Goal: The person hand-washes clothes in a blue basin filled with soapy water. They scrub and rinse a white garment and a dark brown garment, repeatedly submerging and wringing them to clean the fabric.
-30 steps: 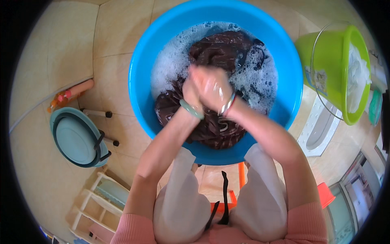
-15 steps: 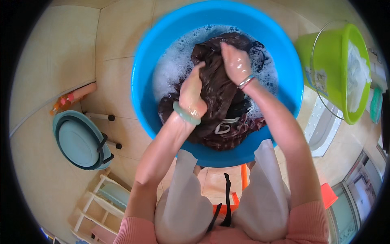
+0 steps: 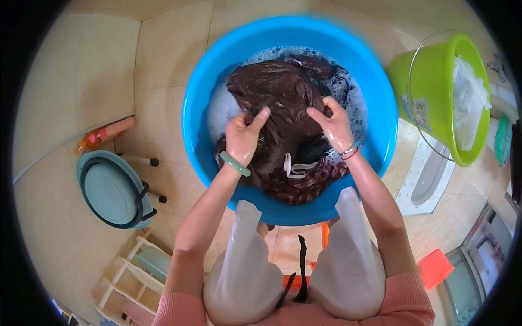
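Note:
A wet dark brown garment (image 3: pixel 280 89) lies spread in soapy water inside a large blue basin (image 3: pixel 380 98). My left hand (image 3: pixel 243 136) grips its left side, thumb on top and fingers under the cloth. At the garment's right side my right hand (image 3: pixel 336 126) holds it the same way, with the thumb pointing inward. A pale green bangle circles my left wrist, and thin bands are on my right. White straps (image 3: pixel 295 169) and a dark reddish cloth (image 3: pixel 299 190) lie nearer me in the basin. White suds (image 3: pixel 220 111) show around the cloth.
At the right a lime green bucket (image 3: pixel 429 70) holds a white plastic bag (image 3: pixel 468 103), beside a white squat toilet (image 3: pixel 427 176). On the left stand folded grey-green basins (image 3: pixel 106 190), bottles (image 3: pixel 111 130) and a white rack (image 3: pixel 130 271). An orange-red container (image 3: pixel 435 269) sits at lower right.
Both hands have drawn back toward me and moved apart. The brown garment, bunched between them before, is now spread wider across the water. The view has shifted slightly.

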`<state>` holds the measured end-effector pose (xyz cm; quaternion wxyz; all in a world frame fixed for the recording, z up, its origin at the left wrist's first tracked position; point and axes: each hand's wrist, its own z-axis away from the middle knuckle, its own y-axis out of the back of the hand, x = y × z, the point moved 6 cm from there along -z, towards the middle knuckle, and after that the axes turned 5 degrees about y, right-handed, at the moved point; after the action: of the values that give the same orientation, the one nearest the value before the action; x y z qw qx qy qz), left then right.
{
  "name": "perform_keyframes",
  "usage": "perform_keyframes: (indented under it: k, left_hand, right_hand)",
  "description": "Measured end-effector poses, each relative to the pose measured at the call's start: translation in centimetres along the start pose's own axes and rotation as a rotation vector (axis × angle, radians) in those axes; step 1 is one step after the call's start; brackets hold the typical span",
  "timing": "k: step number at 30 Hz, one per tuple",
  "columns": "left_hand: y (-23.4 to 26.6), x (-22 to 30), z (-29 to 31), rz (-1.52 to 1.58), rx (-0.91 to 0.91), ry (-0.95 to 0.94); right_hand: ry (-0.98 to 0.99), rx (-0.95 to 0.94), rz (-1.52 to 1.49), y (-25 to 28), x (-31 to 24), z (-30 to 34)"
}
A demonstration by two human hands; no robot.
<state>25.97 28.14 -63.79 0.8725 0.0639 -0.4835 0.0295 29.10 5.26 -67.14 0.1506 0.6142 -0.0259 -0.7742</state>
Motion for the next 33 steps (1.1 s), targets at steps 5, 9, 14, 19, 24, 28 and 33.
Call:
perform_keyframes:
  k: [5, 9, 14, 19, 24, 28, 33]
  left_hand:
    - [-2.7, 6.4, -0.2, 0.67, -0.11, 0.236]
    - [-5.7, 4.2, -1.3, 0.956, -0.492, 0.442]
    - [-6.4, -1.7, -2.1, 0.77, 0.054, 0.213]
    - [-8.4, -0.2, 1.1, 0.361, 0.228, 0.464]
    - [-6.5, -5.2, 0.0, 0.468, 0.191, 0.464]
    - [-8.2, -0.7, 1.8, 0.354, 0.229, 0.495]
    - [-7.1, -1.3, 1.4, 0.349, 0.235, 0.554]
  right_hand:
    - [0.03, 0.137, -0.472, 1.2, -7.8, -1.7]
    - [0.565, -0.106, 0.29, -4.0, -16.9, 2.8]
    - [0.344, -0.015, 0.272, -5.0, -8.3, -2.5]
    - [0.195, 0.141, 0.468, -3.4, -3.4, -2.1]
    - [0.454, -0.066, 0.234, -7.6, -12.2, 4.3]
    - [0.232, -0.007, 0.532, -4.5, -4.1, -3.1]
    - [0.204, 0.169, 0.365, -4.3, -5.6, -1.2]
